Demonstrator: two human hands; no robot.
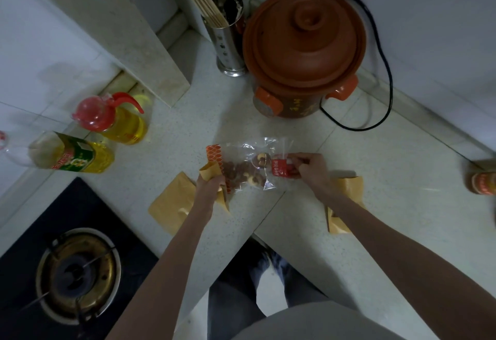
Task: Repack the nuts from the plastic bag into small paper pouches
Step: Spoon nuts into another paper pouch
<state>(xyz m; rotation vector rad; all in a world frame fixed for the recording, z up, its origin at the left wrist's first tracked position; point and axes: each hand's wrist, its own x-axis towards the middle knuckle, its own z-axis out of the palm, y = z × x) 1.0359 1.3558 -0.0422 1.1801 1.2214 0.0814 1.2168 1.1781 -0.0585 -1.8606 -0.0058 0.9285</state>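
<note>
A clear plastic bag (249, 164) with orange-patterned ends lies on the counter's corner, with brown and pale nuts (241, 173) inside. My right hand (308, 169) pinches the bag's red-labelled end. My left hand (209, 184) grips a small brown paper pouch (210, 172), held at the bag's other end. A second paper pouch (171, 204) lies flat to the left of my left wrist. A third pouch (346, 200) lies under my right forearm, partly hidden.
A brown clay cooker (303, 52) with a black cord (386, 71) stands behind the bag, beside a steel chopstick holder (228, 39). Two oil bottles (112, 119) stand at left. A gas burner (77, 272) sits at lower left. A jar (483, 182) is at the right edge.
</note>
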